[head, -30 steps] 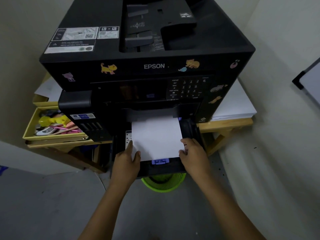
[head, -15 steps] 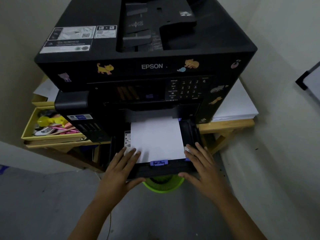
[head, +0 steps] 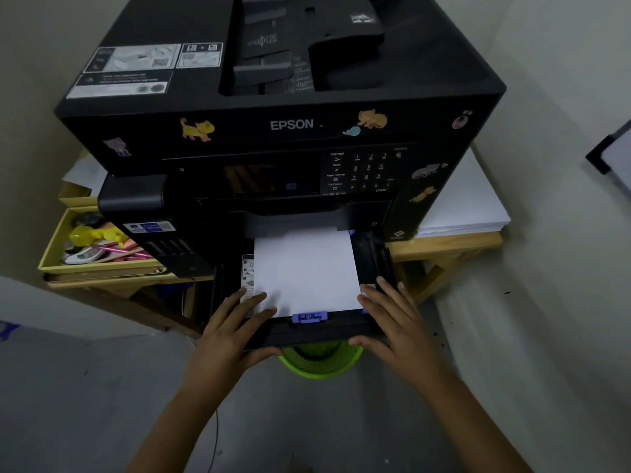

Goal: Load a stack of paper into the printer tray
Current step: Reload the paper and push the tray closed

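Note:
A black Epson printer (head: 290, 124) stands on a wooden table. Its paper tray (head: 317, 331) is pulled out at the bottom front, and a white paper stack (head: 305, 268) lies flat in it behind a purple guide (head: 309, 316). My left hand (head: 228, 339) holds the tray's front left corner, with its fingers flat on top touching the paper's near left edge and its thumb under the front lip. My right hand (head: 399, 329) holds the front right corner the same way, fingers on the tray's right side.
A green mesh basket (head: 321, 365) sits on the floor under the tray. A spare pile of white paper (head: 467, 206) lies on the table (head: 444, 244) right of the printer. A yellow organiser (head: 61, 247) with pens is at the left. Walls close in on both sides.
Both hands have left the paper's near corners and spread flat over the tray's front corners, thumbs dropping under its lip. The paper now lies settled against the purple guide.

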Available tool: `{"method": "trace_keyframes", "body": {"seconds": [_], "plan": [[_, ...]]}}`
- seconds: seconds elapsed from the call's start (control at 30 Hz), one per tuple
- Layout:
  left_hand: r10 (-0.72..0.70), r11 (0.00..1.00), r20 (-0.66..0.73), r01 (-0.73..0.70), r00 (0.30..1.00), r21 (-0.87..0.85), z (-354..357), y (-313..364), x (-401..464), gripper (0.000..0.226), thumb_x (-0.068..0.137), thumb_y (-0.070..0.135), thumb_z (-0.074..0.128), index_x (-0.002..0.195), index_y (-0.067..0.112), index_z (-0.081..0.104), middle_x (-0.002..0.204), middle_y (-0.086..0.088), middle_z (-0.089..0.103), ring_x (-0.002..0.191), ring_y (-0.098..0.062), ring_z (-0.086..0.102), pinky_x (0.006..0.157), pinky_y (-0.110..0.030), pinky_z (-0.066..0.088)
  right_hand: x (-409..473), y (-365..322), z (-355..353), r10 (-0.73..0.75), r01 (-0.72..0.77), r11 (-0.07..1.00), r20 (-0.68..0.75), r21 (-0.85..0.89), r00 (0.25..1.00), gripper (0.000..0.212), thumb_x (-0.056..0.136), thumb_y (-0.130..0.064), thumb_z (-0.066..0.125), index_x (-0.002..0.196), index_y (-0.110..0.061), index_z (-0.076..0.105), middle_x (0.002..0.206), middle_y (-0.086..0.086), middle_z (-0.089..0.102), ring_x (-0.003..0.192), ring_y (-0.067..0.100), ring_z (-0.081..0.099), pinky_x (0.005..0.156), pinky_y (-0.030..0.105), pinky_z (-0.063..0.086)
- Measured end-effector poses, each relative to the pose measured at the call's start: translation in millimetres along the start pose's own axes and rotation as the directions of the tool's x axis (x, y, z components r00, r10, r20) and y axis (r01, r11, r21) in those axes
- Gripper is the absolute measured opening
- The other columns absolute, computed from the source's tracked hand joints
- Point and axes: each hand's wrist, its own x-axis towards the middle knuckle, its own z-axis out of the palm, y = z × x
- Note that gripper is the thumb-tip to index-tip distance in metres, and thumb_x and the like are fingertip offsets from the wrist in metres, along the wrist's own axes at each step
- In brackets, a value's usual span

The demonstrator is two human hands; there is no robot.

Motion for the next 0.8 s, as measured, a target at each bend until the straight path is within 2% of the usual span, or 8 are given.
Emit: {"method": "trace_keyframes", "body": {"seconds": [0.13, 0.27, 0.4, 0.6, 0.7, 0.8], "plan": [[0.024, 1.0, -0.017, -0.024, 1.0, 0.002, 4, -2, -2, 0.061, 0.093, 0.066, 0.059, 0.126, 0.017, 0.075, 0.149, -0.007, 0.059, 0.145, -0.037, 0.045, 0.116, -0.056, 0.043, -1, 2, 2, -0.043, 0.042, 0.998, -0.01, -0.046, 0.999, 0.065, 0.101, -0.066, 0.058, 0.136, -0.013, 0.073, 0.151, 0.0, 0.065, 0.156, 0.027, 0.044, 0.127, 0.065, 0.031], [0.036, 0.999, -0.036, -0.035, 0.999, 0.023, 7, -7, -1, 0.058, 0.092, 0.063, 0.062, 0.124, 0.016, 0.076, 0.142, -0.005, 0.064, 0.138, -0.037, 0.05, 0.112, -0.054, 0.045, 1, 0, 3, -0.039, 0.038, 0.996, -0.003, -0.086, 0.999, 0.062, 0.101, -0.066, 0.057, 0.131, -0.015, 0.076, 0.136, -0.004, 0.074, 0.15, 0.021, 0.052, 0.128, 0.063, 0.031], [-0.021, 0.999, -0.102, 0.023, 0.995, 0.028, 1, -10, 22, 0.058, 0.091, 0.059, 0.062, 0.124, 0.013, 0.076, 0.128, -0.005, 0.072, 0.128, -0.037, 0.056, 0.107, -0.051, 0.049, 25, 3, 4, 0.02, -0.02, 0.996, 0.003, -0.081, 1.0, 0.064, 0.103, -0.066, 0.053, 0.132, -0.014, 0.075, 0.135, -0.003, 0.075, 0.15, 0.02, 0.052, 0.129, 0.062, 0.028], [-0.126, 0.992, -0.149, 0.126, 0.981, -0.01, -2, -19, 67, 0.056, 0.091, 0.056, 0.063, 0.125, 0.013, 0.075, 0.122, -0.004, 0.073, 0.123, -0.034, 0.057, 0.105, -0.043, 0.049, 76, 12, 5, 0.069, -0.072, 0.996, -0.055, -0.055, 0.996, 0.054, 0.1, -0.054, 0.066, 0.135, -0.014, 0.075, 0.136, 0.0, 0.075, 0.15, 0.024, 0.05, 0.13, 0.055, 0.028], [-0.16, 0.987, -0.204, 0.162, 0.966, -0.009, -2, -18, 80, 0.051, 0.092, 0.051, 0.066, 0.125, 0.013, 0.074, 0.121, -0.005, 0.072, 0.119, -0.033, 0.057, 0.101, -0.042, 0.049, 92, 16, 9, 0.095, -0.098, 0.994, -0.071, -0.052, 0.993, 0.051, 0.099, -0.05, 0.07, 0.134, -0.014, 0.076, 0.136, 0.002, 0.074, 0.148, 0.026, 0.051, 0.127, 0.049, 0.036], [-0.201, 0.973, -0.274, 0.224, 0.94, 0.055, -5, -12, 91, 0.042, 0.091, 0.043, 0.075, 0.123, 0.016, 0.072, 0.12, -0.006, 0.068, 0.113, -0.036, 0.055, 0.095, -0.045, 0.048, 104, 15, 9, 0.153, -0.159, 0.985, -0.092, -0.061, 0.984, 0.049, 0.098, -0.049, 0.073, 0.132, -0.015, 0.075, 0.139, 0.003, 0.067, 0.142, 0.027, 0.052, 0.116, 0.048, 0.047]]}}
